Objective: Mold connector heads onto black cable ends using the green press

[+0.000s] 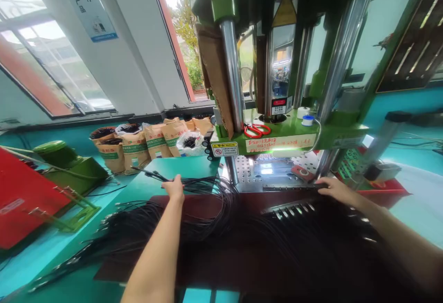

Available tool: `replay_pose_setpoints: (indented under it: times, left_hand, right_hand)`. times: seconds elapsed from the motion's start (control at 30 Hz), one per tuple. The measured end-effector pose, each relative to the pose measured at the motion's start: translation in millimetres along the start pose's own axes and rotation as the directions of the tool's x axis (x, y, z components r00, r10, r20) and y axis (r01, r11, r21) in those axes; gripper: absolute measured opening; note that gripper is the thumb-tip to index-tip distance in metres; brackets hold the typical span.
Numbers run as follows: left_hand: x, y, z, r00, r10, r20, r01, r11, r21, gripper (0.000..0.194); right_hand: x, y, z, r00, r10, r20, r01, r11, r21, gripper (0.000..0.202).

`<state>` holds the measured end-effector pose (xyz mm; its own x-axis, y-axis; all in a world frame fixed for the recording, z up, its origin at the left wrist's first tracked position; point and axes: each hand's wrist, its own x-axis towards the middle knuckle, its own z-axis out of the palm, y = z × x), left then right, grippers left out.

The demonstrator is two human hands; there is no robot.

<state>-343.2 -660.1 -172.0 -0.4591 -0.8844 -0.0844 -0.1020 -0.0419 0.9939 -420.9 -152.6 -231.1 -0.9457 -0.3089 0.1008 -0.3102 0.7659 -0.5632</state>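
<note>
- The left hand (173, 188), left of the frame's centre, had its fingers closed around a black cable bundle (204, 183).
- That bundle's held stretch lay nearly level, its free ends pointing to the left and slightly up past the fist; rightward it ran to mid-frame, then curved down and back in a loop.
- The right hand (334, 190), right of centre, pinched the right end of a black bar (289, 187) between thumb and fingers.
- The bar's long axis ran left to right, almost level, along the front edge of the perforated metal plate (247, 182) of the green press (290, 139).
- Just below the bar, a strip with shiny metal pieces (292, 210) slanted slightly up to the right.
- More black cables (128, 224) were spread at lower left, their metal-tipped ends pointing left.
</note>
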Motion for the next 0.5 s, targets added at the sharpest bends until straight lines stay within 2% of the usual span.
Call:
replay_pose_setpoints:
  times: [0.07,0.17,0.27,0.33,0.37,0.43,0.47,0.5]
  left_hand:
    - [2,-19,4.9,0.996,-0.066,0.052,0.064,0.997,0.048,0.022]
    - [11,-33,4.9,0.975,-0.153,0.161,0.134,0.983,0.123,0.018]
    - [22,-33,-0.5,0.924,-0.240,0.297,0.175,0.958,0.229,0.019]
    - [20,-27,-2.6,0.876,-0.285,0.388,0.173,0.939,0.298,0.024]
    - [14,-23,-2.2,0.852,-0.286,0.438,0.152,0.937,0.316,0.026]
    - [-12,-13,1.6,0.790,-0.214,0.574,0.043,0.954,0.296,0.029]
    - [-31,-7,4.3,0.727,-0.133,0.674,-0.056,0.966,0.251,0.030]
    - [-53,-1,7.1,0.637,-0.045,0.770,-0.166,0.967,0.194,0.031]
  right_hand:
    - [4,2,2,0.999,-0.033,-0.013,0.031,0.996,-0.085,0.011]
    - [3,-5,5,0.998,-0.063,-0.009,0.059,0.978,-0.200,0.017]
    - [-9,-24,2,0.993,-0.119,0.027,0.122,0.961,-0.249,0.034]
    - [-20,-41,0,0.967,-0.216,0.137,0.244,0.939,-0.242,0.043]
    - [-25,-50,-1,0.936,-0.275,0.220,0.325,0.915,-0.238,0.045]
    - [-33,-65,0,0.882,-0.333,0.334,0.430,0.859,-0.278,0.046]
    - [-35,-72,1,0.867,-0.334,0.369,0.457,0.829,-0.323,0.046]
    - [-36,-77,3,0.863,-0.320,0.391,0.466,0.803,-0.372,0.045]
